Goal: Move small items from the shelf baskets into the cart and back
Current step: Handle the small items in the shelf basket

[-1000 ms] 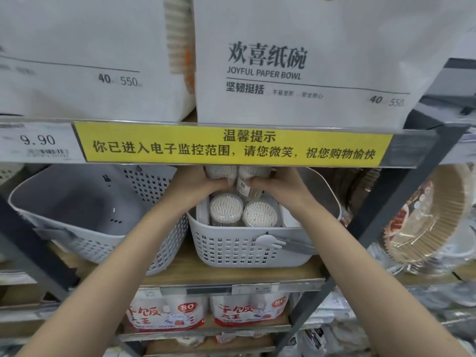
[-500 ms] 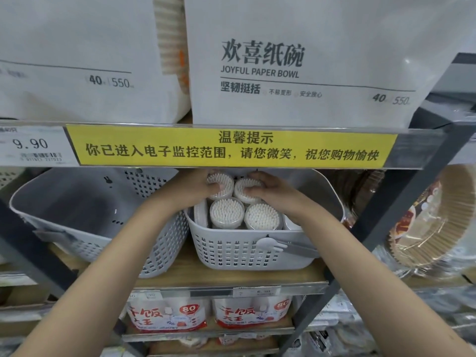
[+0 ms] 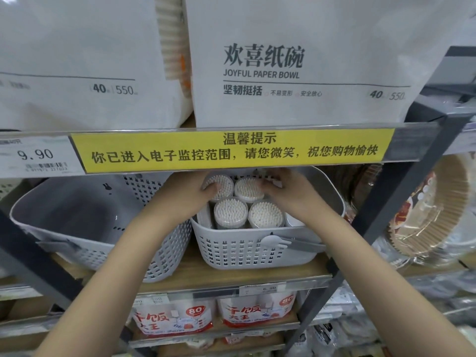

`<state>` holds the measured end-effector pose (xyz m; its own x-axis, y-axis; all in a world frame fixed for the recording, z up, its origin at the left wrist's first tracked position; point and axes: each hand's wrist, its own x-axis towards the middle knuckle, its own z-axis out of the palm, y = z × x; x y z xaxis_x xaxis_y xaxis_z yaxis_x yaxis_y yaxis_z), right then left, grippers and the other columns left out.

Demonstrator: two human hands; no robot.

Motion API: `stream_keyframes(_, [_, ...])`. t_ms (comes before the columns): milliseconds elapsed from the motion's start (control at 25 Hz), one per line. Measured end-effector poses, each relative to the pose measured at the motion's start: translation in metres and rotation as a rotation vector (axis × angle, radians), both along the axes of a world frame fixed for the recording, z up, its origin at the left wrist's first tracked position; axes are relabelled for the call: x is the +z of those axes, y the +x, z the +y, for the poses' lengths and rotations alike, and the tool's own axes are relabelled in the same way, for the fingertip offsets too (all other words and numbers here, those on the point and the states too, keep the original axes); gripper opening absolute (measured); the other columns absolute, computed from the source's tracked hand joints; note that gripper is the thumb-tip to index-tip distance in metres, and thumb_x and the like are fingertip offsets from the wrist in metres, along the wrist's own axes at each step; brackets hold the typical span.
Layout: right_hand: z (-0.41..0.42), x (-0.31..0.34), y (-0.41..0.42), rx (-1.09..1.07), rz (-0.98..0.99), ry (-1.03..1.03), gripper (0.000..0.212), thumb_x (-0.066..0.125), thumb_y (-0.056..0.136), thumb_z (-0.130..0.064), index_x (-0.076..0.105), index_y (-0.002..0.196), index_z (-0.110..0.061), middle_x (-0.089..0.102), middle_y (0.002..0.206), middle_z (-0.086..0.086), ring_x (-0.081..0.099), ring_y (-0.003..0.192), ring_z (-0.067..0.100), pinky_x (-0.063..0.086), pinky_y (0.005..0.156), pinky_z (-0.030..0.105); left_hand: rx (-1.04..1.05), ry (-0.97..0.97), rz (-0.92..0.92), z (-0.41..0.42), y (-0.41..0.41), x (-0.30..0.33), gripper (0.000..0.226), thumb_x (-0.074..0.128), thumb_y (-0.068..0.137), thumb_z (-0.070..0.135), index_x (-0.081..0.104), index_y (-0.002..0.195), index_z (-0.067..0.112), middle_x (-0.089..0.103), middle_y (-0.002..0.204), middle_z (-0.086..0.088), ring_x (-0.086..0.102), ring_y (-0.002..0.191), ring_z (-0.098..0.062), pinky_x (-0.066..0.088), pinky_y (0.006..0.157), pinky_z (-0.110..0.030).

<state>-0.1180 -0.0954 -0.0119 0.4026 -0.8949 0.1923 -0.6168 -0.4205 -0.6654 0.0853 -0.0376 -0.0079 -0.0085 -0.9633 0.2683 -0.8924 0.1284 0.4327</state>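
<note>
A pale grey perforated plastic basket (image 3: pixel 247 251) sits on the wooden shelf board (image 3: pixel 206 274), and four round clear tubs of white cotton swabs stand upright in it, packed two by two and touching. The left hand (image 3: pixel 190 194) reaches into the basket from the left; its fingers (image 3: pixel 210 189) curl round the side of the back-left swab tub (image 3: pixel 221 185). The right hand (image 3: pixel 288 194) reaches in from the right with its fingers (image 3: pixel 270 182) bent over the far edge of the back-right swab tub (image 3: pixel 248 189); motion blur there hides whether they truly grip it or only rest against it. Just nearer than both sets of fingertips stand the front-left swab tub (image 3: pixel 230 213) and the front-right swab tub (image 3: pixel 265 215), untouched. A flat white item (image 3: pixel 293 220) lies under the right wrist against the basket's right wall.

To the left of the left forearm a second, larger grey perforated basket (image 3: pixel 85 228) is tipped on its side, its open mouth showing a bare interior. Above the hands a yellow notice strip (image 3: pixel 231 150) runs along the shelf edge, with white paper-bowl packs (image 3: pixel 296 60) stacked on top.
</note>
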Motion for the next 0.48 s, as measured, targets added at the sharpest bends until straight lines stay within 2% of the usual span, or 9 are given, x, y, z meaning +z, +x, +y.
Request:
stream_keyframes(120, [0.042, 0.012, -0.027, -0.004, 0.159, -0.372, 0.035, 0.053, 0.094, -0.029, 0.056, 0.124, -0.012, 0.059, 0.124, 0.008, 0.054, 0.111, 0.027, 0.042, 0.079, 0.032, -0.001, -0.096, -0.172, 0.025, -0.011, 0.010, 0.041, 0.051, 0.095, 0.027, 0.049, 0.135, 0.018, 0.060, 0.125, -0.008, 0.055, 0.112, -0.028, 0.039, 0.080, -0.026])
stream_keyframes(240, [0.089, 0.004, -0.065, 0.009, 0.285, -0.538, 0.037, 0.045, 0.091, -0.032, 0.059, 0.119, -0.012, 0.061, 0.119, 0.004, 0.055, 0.107, 0.022, 0.043, 0.085, 0.031, -0.210, -0.209, -0.246, 0.051, -0.039, 0.013, 0.041, 0.047, 0.090, 0.030, 0.058, 0.124, 0.011, 0.063, 0.120, -0.007, 0.061, 0.105, -0.028, 0.050, 0.084, -0.036])
stream_keyframes(360, [0.131, -0.022, -0.119, -0.158, 0.280, -0.455, 0.036, 0.045, 0.092, -0.029, 0.060, 0.119, -0.012, 0.060, 0.121, 0.000, 0.052, 0.112, 0.013, 0.037, 0.095, 0.023, -0.412, -0.238, -0.221, 0.065, -0.085, 0.003, 0.038, 0.048, 0.089, 0.028, 0.057, 0.122, 0.012, 0.061, 0.120, -0.002, 0.055, 0.108, -0.019, 0.045, 0.088, -0.033])
stream_keyframes(480, [0.175, -0.052, -0.175, -0.399, 0.193, -0.264, 0.034, 0.045, 0.093, -0.033, 0.057, 0.121, -0.019, 0.054, 0.118, -0.014, 0.048, 0.104, -0.003, 0.034, 0.093, 0.010, -0.622, -0.226, -0.142, 0.071, -0.145, -0.017, 0.038, 0.046, 0.091, 0.029, 0.055, 0.125, 0.014, 0.059, 0.122, 0.001, 0.050, 0.109, -0.013, 0.038, 0.091, -0.026])
